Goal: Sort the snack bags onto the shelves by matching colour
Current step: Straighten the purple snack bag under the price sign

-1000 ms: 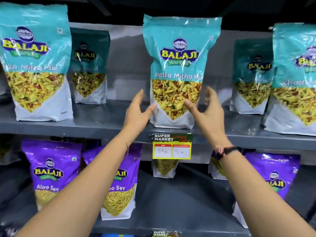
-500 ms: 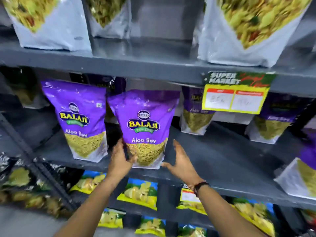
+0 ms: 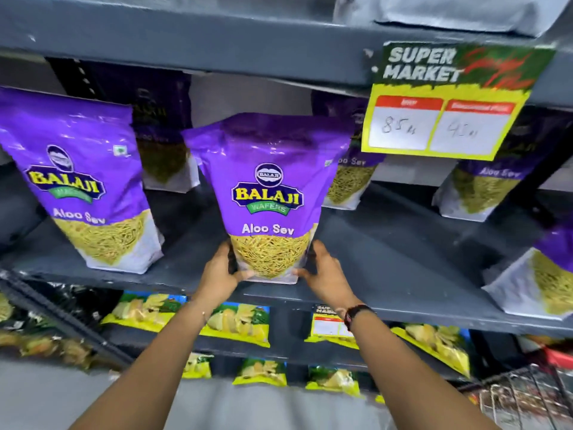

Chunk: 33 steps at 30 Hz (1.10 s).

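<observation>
So we've got both hands on one purple bag (image 3: 269, 193) here, the Aloo Sev one. Our left hand (image 3: 221, 272) is clamped on its lower left corner, thumb across the front near the bottom edge, and our right hand (image 3: 324, 273) is squeezing the lower right corner the same way. There's a dark watch strap (image 3: 356, 315) on the right wrist. The bag stands upright right at the front edge of the grey shelf (image 3: 387, 259), base looks like it's touching the shelf, though our hands hide the corners so we can't be totally sure.

Just left of it there's a second purple bag (image 3: 77, 184), same kind, also upright near the front edge. Another one pokes in at the far right edge (image 3: 539, 274), tilted. Further back on the same shelf we see more purple bags in shadow, one behind the gap on the left (image 3: 164, 141), one behind our bag's right shoulder (image 3: 350, 178), and one further right (image 3: 483, 187).

Below, the lower shelves hold yellow and blue bags (image 3: 238, 324). Up top, a yellow and green price tag (image 3: 446, 100) hangs off the edge of the shelf above.
</observation>
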Available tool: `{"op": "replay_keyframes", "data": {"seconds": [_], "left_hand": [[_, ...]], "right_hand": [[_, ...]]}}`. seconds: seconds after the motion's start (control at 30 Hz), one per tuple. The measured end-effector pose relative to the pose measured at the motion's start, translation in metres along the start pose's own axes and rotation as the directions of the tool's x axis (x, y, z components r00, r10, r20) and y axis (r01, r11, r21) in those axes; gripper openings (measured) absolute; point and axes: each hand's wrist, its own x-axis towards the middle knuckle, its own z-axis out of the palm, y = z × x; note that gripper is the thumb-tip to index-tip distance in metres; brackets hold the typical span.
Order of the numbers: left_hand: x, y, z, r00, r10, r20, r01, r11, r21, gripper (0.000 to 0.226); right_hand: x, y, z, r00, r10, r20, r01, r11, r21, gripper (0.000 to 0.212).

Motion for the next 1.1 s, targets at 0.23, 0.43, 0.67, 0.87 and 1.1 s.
{"op": "replay_keyframes", "data": {"seconds": [0.23,0.43,0.67,0.87,1.1], "left_hand": [[-0.011,0.025,0.06,0.993,0.091,0.081,-0.094,0.995,0.032,0.056],[-0.018,0.035,0.089,0.984,0.14,0.108,-0.144,0.989,0.028,0.058],[-0.014,0.022,0.092,0.965,0.148,0.218,-0.166,0.984,0.066,0.087],[-0.016,0.011,0.103,0.974,0.091,0.206,-0.094,0.996,0.002,0.061],[-0.018,0.009,0.107,0.981,0.08,0.179,-0.085,0.996,0.018,0.062]], "right_hand": [[-0.026,0.041,-0.059,0.995,0.062,-0.082,-0.064,0.998,-0.027,0.039],[-0.04,0.06,-0.085,0.995,0.056,-0.084,-0.055,0.998,0.011,0.042],[-0.046,0.074,-0.085,0.996,0.076,-0.036,-0.075,0.996,0.047,0.069],[-0.044,0.08,-0.072,0.994,0.07,-0.08,-0.065,0.996,0.065,0.063],[-0.045,0.083,-0.069,0.996,0.077,-0.046,-0.073,0.994,0.085,0.064]]}}
